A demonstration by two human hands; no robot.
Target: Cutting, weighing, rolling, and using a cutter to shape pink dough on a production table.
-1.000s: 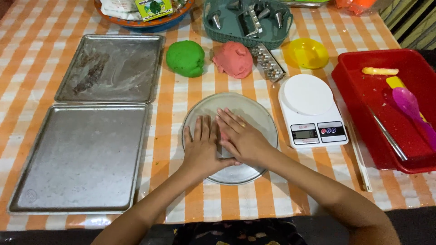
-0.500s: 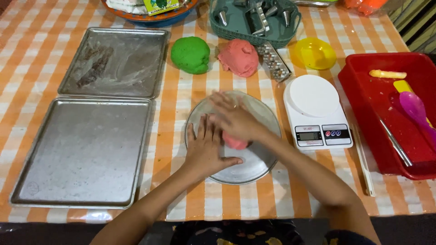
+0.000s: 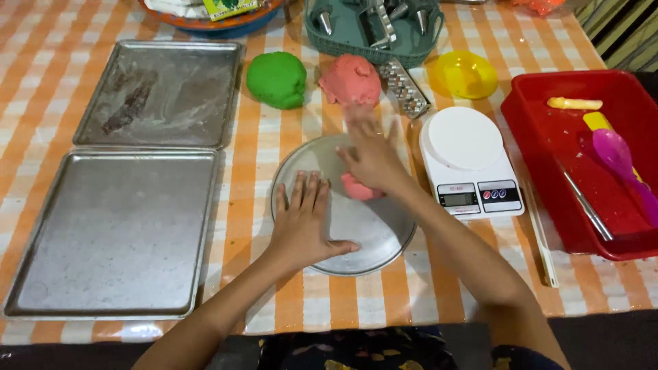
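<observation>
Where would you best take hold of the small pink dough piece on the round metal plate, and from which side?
Pinch the small pink dough piece at its exposed near-left edge, coming from above. It lies low on the round metal plate, the right hand covers its far side, and the left hand lies flat beside it.

Both bare forearms reach forward from the bottom edge. The left hand point(image 3: 303, 223) lies flat, palm down, fingers together pointing away and thumb spread to the right. The right hand point(image 3: 371, 156) is further forward, palm down, fingers spread and blurred; the right forearm slants in from the lower right
</observation>
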